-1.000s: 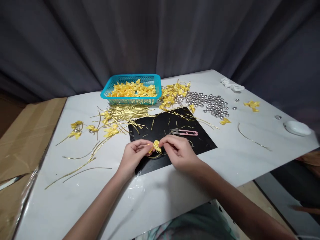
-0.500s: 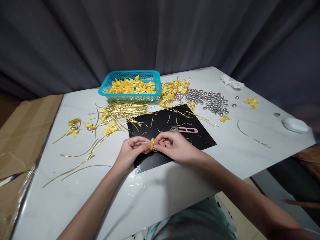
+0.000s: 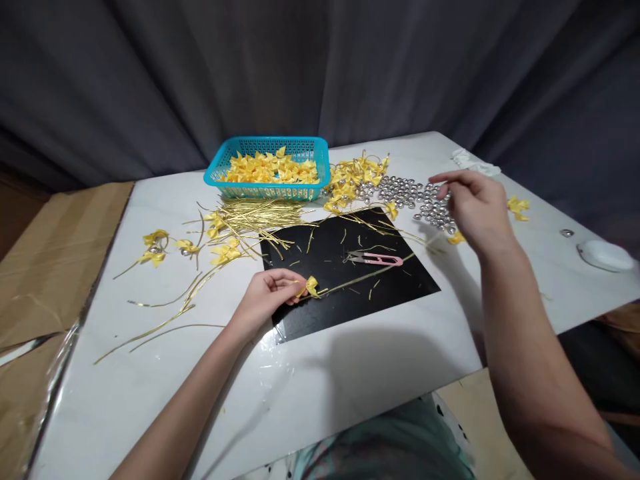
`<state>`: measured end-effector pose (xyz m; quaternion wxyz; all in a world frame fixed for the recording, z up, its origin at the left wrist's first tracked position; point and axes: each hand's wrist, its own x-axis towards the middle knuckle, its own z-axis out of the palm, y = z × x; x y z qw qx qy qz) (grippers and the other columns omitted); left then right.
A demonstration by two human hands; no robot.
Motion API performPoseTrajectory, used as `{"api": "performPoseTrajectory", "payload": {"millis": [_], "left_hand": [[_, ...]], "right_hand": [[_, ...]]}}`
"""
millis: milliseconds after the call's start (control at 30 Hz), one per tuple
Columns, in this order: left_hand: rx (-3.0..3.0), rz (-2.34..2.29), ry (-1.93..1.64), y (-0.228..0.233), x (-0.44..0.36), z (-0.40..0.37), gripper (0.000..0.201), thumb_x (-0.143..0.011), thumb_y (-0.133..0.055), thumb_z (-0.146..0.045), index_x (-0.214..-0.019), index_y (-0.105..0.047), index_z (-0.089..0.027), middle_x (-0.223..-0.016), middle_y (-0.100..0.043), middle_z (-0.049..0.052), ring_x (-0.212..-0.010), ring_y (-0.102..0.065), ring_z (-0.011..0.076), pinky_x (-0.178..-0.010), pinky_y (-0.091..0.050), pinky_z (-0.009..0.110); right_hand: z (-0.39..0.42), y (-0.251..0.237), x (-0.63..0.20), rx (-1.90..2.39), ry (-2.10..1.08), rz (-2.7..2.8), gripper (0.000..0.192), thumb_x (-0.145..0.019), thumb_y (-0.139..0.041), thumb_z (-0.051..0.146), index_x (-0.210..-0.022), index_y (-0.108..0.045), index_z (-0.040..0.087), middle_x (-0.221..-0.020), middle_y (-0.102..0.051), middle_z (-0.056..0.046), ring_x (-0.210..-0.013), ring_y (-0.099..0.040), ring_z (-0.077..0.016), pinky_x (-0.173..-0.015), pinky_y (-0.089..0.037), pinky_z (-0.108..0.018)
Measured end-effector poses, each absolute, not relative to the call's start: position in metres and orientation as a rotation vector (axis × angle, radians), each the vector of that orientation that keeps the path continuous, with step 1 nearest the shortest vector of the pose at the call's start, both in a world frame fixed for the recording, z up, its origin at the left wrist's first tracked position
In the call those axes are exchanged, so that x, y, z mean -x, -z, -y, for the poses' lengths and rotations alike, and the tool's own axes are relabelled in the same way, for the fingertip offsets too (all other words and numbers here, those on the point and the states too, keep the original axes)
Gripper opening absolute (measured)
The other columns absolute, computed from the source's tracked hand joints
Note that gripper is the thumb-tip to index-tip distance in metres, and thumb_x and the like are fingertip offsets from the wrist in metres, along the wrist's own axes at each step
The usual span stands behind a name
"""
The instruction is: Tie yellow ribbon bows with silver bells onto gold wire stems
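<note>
Head view, left hand pinching a yellow bow on a gold wire over the black mat, right hand reaching above silver beads, fingers loosely curled, snips between.

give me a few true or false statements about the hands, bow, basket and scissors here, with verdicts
1. The left hand pinches a yellow bow over the black mat. True.
2. The right hand is holding the pink scissors. False: the scissors lie on the mat, and the right hand is over the silver beads.
3. The blue basket holds yellow bows. True.
4. The basket is full of silver beads. False: the beads lie loose on the table.
</note>
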<state>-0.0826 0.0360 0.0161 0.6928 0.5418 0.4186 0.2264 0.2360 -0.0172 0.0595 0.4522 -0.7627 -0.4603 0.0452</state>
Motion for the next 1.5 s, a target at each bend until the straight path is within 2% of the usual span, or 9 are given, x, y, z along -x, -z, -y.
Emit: {"api": "performPoseTrajectory", "payload": {"millis": [267,400,467,533,600,700,1033,1333,1500], "left_hand": [[-1.076,-0.846,-0.437,-0.02,0.087,-0.038,0.009,-0.064,-0.07,-0.02,-0.067,-0.068,-0.012,-0.059,-0.067,0.003,-0.047,-0.052,0.0051,-0.044,-0.038,0.014],[-0.869,-0.827,-0.576,-0.022,0.082,-0.033,0.011,-0.063,-0.073,-0.019,-0.068,-0.066,-0.011,-0.058,-0.066,0.001,-0.043,-0.049,0.0019,-0.041,-0.038,0.009],[-0.741,-0.83,-0.666,-0.025,0.079,-0.03,0.009,-0.064,-0.071,-0.014,-0.07,-0.066,-0.01,-0.058,-0.065,0.001,-0.044,-0.053,0.0021,-0.043,-0.043,0.007],[-0.58,-0.866,-0.754,-0.03,0.075,-0.028,0.004,-0.07,-0.064,-0.006,-0.071,-0.064,-0.01,-0.057,-0.065,0.0,-0.044,-0.054,0.002,-0.044,-0.045,0.006],[-0.406,-0.889,-0.82,-0.036,0.073,-0.027,0.015,-0.078,-0.051,-0.001,-0.071,-0.062,-0.01,-0.056,-0.063,0.0,-0.043,-0.055,0.0012,-0.043,-0.045,0.004],[-0.2,-0.846,-0.844,-0.043,0.07,-0.025,0.032,-0.089,-0.033,-0.003,-0.071,-0.058,-0.009,-0.055,-0.06,0.0,-0.042,-0.054,-0.0002,-0.042,-0.045,0.002],[-0.179,-0.86,-0.85,-0.045,0.068,-0.022,0.034,-0.093,-0.027,-0.004,-0.074,-0.056,-0.007,-0.058,-0.06,0.002,-0.041,-0.053,-0.0003,-0.043,-0.046,0.002],[-0.207,-0.841,-0.808,-0.036,0.07,-0.024,0.028,-0.09,-0.031,-0.002,-0.079,-0.056,-0.008,-0.058,-0.059,0.0,-0.041,-0.053,0.0002,-0.044,-0.047,0.004],[-0.144,-0.792,-0.75,-0.041,0.072,-0.025,0.03,-0.09,-0.03,-0.004,-0.076,-0.055,-0.009,-0.059,-0.058,0.0,-0.04,-0.051,-0.0002,-0.041,-0.045,0.004]], "right_hand": [[-0.004,-0.027,-0.282,2.067,0.043,1.169,0.033,-0.072,-0.037,-0.002,-0.079,-0.066,0.012,-0.084,-0.063,-0.011,-0.078,-0.053,-0.0166,-0.077,-0.038,-0.031],[-0.008,-0.029,-0.236,2.001,0.167,1.181,0.02,-0.075,-0.053,0.011,-0.09,-0.066,0.016,-0.113,-0.055,-0.014,-0.112,-0.04,-0.0268,-0.095,-0.028,-0.041],[0.0,-0.037,-0.193,1.842,0.168,1.137,0.016,-0.075,-0.057,0.018,-0.09,-0.063,0.014,-0.101,-0.058,-0.012,-0.101,-0.048,-0.0251,-0.088,-0.036,-0.039],[0.017,-0.041,-0.143,1.713,-0.395,1.125,0.015,-0.079,-0.055,0.028,-0.074,-0.06,0.014,-0.075,-0.059,-0.007,-0.067,-0.053,-0.016,-0.063,-0.042,-0.029],[0.038,-0.041,-0.094,1.575,-1.389,1.054,0.031,-0.08,-0.052,0.038,-0.064,-0.058,0.013,-0.06,-0.055,-0.005,-0.041,-0.041,-0.0091,-0.041,-0.033,-0.023],[0.063,-0.036,-0.037,1.132,-2.107,0.499,0.029,-0.079,-0.053,0.039,-0.08,-0.059,0.011,-0.073,-0.058,-0.004,-0.037,-0.038,-0.0047,-0.034,-0.028,-0.019],[0.053,-0.029,-0.011,0.938,-1.376,-0.01,0.036,-0.067,-0.072,0.036,-0.092,-0.06,0.012,-0.063,-0.051,0.005,-0.042,-0.035,-0.0001,-0.04,-0.032,-0.013],[0.063,-0.039,-0.056,0.876,-1.612,0.781,0.031,-0.075,-0.067,0.02,-0.102,-0.053,0.016,-0.111,-0.062,-0.011,-0.078,-0.067,-0.0129,-0.061,-0.049,-0.018],[0.053,-0.049,-0.077,0.991,-1.624,1.194,0.015,-0.082,-0.058,0.026,-0.085,-0.059,0.012,-0.08,-0.067,-0.006,-0.06,-0.063,-0.0088,-0.054,-0.047,-0.017]]}}
